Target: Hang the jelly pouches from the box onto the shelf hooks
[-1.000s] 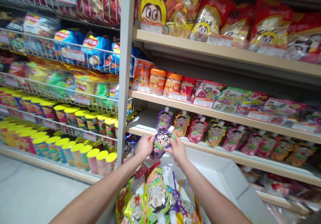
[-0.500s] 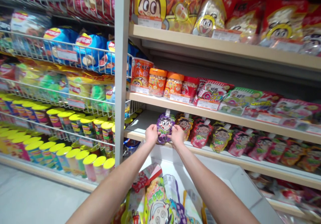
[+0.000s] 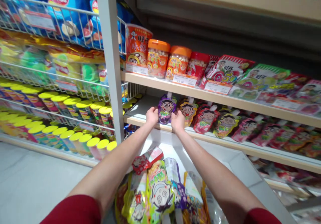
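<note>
A purple spouted jelly pouch [image 3: 166, 109] with a cartoon face stands upright at the left end of a row of similar pouches on the lower shelf. My left hand [image 3: 152, 116] has its fingers curled at the pouch's left edge. At its lower right edge, my right hand [image 3: 178, 120] pinches with thumb and fingers. The fingertips behind the pouch are hidden. Just to the right stands an orange pouch [image 3: 188, 113], then a red pouch [image 3: 205, 119] and a yellow one [image 3: 225, 123].
Below my arms, a white bin [image 3: 225, 157] holds several colourful snack packs [image 3: 160, 190]. Orange-lidded jars [image 3: 157, 59] and candy bags [image 3: 227, 71] line the shelf above. A grey upright post [image 3: 110, 63] separates this shelf from wire racks of chips and yellow-lidded cans [image 3: 67, 138].
The view has tilted down and moved closer to the shelf. The purple pouch now sits farther back in line with the others, and my left fingers overlap it less.
</note>
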A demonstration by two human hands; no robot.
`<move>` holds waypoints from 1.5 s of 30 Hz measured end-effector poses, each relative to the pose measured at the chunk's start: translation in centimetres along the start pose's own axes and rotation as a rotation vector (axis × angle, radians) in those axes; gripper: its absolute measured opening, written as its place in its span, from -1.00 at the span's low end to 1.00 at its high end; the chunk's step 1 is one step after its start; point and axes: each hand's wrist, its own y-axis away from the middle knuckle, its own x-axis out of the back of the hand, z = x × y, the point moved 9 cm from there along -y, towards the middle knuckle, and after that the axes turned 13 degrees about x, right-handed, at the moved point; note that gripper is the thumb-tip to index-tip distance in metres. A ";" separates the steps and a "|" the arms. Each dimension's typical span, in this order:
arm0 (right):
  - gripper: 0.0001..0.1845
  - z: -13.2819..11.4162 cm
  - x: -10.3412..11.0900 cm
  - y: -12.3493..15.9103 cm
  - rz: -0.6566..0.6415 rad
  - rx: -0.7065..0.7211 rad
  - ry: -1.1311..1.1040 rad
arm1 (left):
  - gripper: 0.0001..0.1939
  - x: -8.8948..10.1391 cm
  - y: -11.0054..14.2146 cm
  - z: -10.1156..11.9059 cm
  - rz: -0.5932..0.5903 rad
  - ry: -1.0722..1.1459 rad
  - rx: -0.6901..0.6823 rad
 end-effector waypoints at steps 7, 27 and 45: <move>-0.62 -4.9 0.4 10.4 -0.409 0.223 -0.017 | -0.71 2.1 7.3 -2.2 -0.301 -0.632 -0.187; -0.67 -7.6 -2.6 14.5 -0.627 0.287 0.004 | -0.81 4.3 11.0 -6.1 -0.562 -0.524 0.172; -0.76 1.6 10.3 10.1 -0.126 -0.494 -0.640 | -0.81 -7.6 15.5 -1.8 -0.674 -0.010 0.124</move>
